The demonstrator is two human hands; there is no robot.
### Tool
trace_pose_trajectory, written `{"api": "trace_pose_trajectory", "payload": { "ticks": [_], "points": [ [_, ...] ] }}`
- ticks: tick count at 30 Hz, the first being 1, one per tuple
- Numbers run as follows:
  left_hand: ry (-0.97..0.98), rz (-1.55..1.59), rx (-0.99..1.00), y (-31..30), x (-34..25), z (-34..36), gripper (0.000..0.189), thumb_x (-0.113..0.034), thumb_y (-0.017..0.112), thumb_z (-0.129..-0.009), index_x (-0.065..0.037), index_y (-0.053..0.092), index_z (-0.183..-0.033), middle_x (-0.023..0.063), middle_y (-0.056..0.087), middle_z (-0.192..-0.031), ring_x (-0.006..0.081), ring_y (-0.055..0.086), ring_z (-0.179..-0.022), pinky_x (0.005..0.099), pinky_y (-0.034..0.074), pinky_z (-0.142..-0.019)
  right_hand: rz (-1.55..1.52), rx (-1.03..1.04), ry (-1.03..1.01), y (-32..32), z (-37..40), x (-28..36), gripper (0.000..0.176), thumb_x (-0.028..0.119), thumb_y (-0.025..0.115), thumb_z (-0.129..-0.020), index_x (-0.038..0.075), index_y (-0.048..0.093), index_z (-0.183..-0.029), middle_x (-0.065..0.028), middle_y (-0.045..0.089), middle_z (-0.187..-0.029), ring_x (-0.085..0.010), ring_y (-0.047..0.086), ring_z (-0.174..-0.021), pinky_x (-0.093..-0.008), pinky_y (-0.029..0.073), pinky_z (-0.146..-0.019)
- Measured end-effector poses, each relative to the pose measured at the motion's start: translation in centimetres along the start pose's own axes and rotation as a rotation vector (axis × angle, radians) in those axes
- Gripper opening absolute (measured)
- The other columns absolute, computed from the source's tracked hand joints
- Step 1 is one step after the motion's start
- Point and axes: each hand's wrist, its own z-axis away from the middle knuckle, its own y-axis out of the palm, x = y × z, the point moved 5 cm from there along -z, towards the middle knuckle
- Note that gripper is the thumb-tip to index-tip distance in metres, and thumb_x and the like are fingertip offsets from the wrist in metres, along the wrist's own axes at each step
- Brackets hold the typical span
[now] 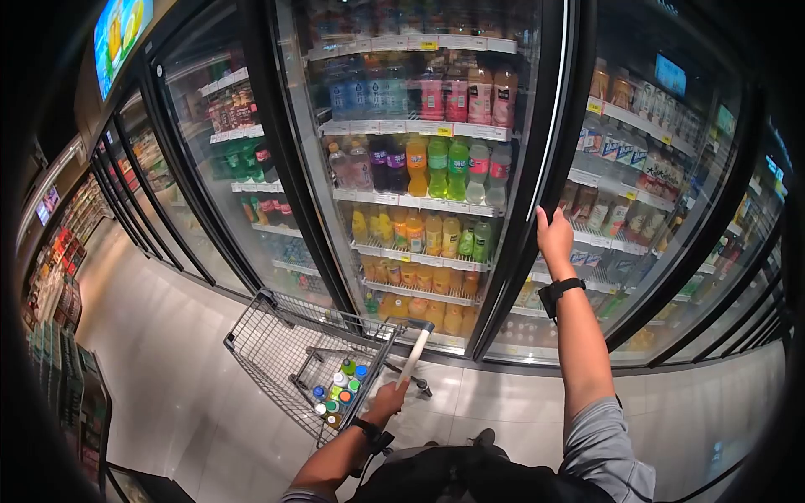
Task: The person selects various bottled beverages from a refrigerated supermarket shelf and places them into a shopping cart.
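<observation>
Head view: left hand (387,402) has its fingers closed round the cart handle (414,354), and the cart (268,344) holds bottles (340,392). Right hand (555,236) lies flat on the cooler door (507,268), fingers spread and grasping nothing. Risk, as judged: the door could strike the cart standing close beside it.

The silver wire-mesh cart (277,352) has a white handle (414,356), its bottles (338,396) show green, blue and orange caps (348,367), and the cooler doors (553,109) are black-framed.
</observation>
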Motion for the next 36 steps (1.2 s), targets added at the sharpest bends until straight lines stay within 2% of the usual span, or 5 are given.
{"api": "trace_pose_trajectory", "payload": {
  "ticks": [17,21,25,32,36],
  "points": [
    [0.132,-0.002,-0.036,1.7,-1.8,-4.2,0.068,-0.061,0.053,-0.096,0.004,0.061,-0.077,0.0121,0.062,-0.059,0.0228,0.065,-0.046,0.0351,0.052,-0.045,-0.248,-0.097,-0.061,-7.9,6.1,0.6,0.036,0.038,0.063,-0.095,0.002,0.066,-0.098,-0.0243,0.069,-0.085,-0.0454,0.066,-0.083,-0.0513,0.051,-0.07],
    [0.331,-0.156,-0.334,1.6,-2.3,-4.8,0.036,-0.036,0.064,-0.094,0.0,0.065,-0.097,0.0162,0.067,-0.084,0.0379,0.067,-0.086,0.0486,0.052,-0.078,-0.468,-0.072,-0.014,-15.1,10.9,0.1,0.023,0.024,0.069,-0.094,0.001,0.066,-0.095,-0.0172,0.066,-0.076,-0.0293,0.065,-0.068,-0.036,0.05,-0.064],
    [0.595,-0.307,-0.415,2.3,-7.8,-1.7,0.047,-0.02,0.07,-0.086,0.002,0.054,-0.124,0.0246,0.05,-0.134,0.0419,0.048,-0.125,0.0472,0.039,-0.105,-0.484,-0.118,0.006,-22.5,16.5,-5.0,0.027,0.024,0.069,-0.094,-0.002,0.064,-0.088,-0.0087,0.063,-0.07,-0.0163,0.058,-0.064,-0.0323,0.047,-0.061],
    [1.23,-0.188,0.025,16.7,-25.8,-0.7,0.056,-0.007,0.076,-0.077,-0.002,0.051,-0.127,0.0243,0.046,-0.142,0.0457,0.043,-0.133,0.0536,0.037,-0.11,-0.688,-0.343,0.215,-33.9,31.7,-22.8,0.07,0.056,0.058,-0.095,0.0,0.044,-0.135,-0.0152,0.056,-0.131,-0.0235,0.059,-0.115,-0.0396,0.051,-0.094],
    [1.415,-0.122,0.045,25.6,-35.1,-5.9,0.052,-0.011,0.076,-0.079,0.0,0.055,-0.125,0.0259,0.046,-0.141,0.0459,0.041,-0.135,0.0513,0.035,-0.114,-0.496,-0.561,0.179,-39.7,32.4,-23.5,0.055,0.054,0.052,-0.1,0.006,0.045,-0.125,-0.0111,0.056,-0.113,-0.0219,0.06,-0.097,-0.037,0.055,-0.08]
  ]
}}
